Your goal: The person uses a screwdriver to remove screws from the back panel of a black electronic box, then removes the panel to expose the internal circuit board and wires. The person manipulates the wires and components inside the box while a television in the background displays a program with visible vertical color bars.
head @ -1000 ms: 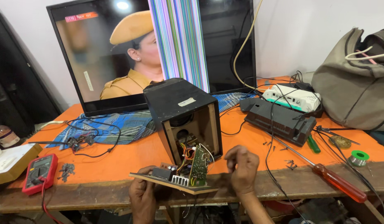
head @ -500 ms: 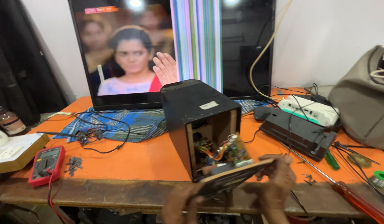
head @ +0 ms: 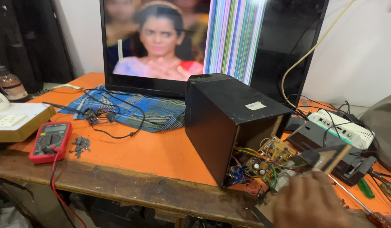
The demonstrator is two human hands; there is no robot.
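Bench (head: pixel 149 154): orange top, worn wood edge, white wall | speaker box (head: pixel 229 122) centre, circuit board (head: pixel 269 160) spilling out | one hand (head: pixel 309 204) lower right, blurred, grip unclear, on back panel (head: pixel 326 156) | multimeter (head: pixel 50 141) left.

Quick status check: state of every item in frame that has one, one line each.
Flat-screen television: on, picture at left, coloured vertical lines mid-screen, right part dark.
Black box-shaped speaker cabinet: open at its back, green circuit board and wires pulled out.
Red digital multimeter: flat on the orange table, lead plugged in.
Hand: blurred, at the dark back panel; which hand, unclear.
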